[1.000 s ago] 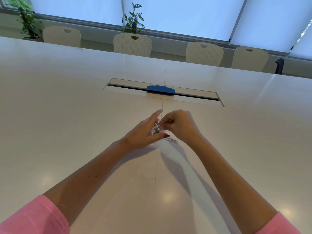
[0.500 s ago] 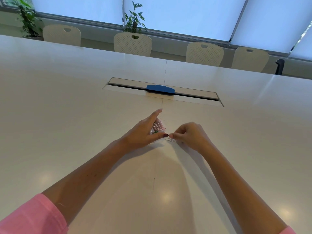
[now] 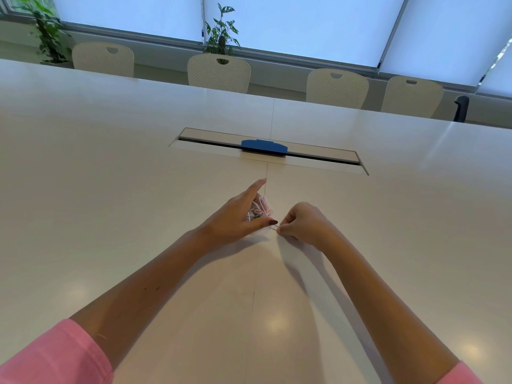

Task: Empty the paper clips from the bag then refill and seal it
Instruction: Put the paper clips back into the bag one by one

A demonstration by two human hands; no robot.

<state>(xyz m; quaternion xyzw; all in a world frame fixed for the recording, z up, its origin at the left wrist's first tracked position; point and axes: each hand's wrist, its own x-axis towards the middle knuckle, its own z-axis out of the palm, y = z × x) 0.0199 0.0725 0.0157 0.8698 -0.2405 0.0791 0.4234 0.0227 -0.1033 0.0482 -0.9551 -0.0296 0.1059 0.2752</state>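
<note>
Head view: left hand (image 3: 235,221) grip clamped on small clear bag (image 3: 260,209), held just above white counter (image 3: 110,189), near its middle seam. Pink and green paper clips (image 3: 259,213) inside. Right hand (image 3: 303,225) beside it, fingertips pinched on a thin clip (image 3: 274,228) at counter level. Pink sleeves (image 3: 55,356).

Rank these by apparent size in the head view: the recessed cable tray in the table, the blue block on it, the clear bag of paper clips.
1. Long recessed cable tray
2. Blue plastic block
3. Small clear plastic bag of paper clips, partly hidden by the left hand; it sits nearer the camera.
</note>
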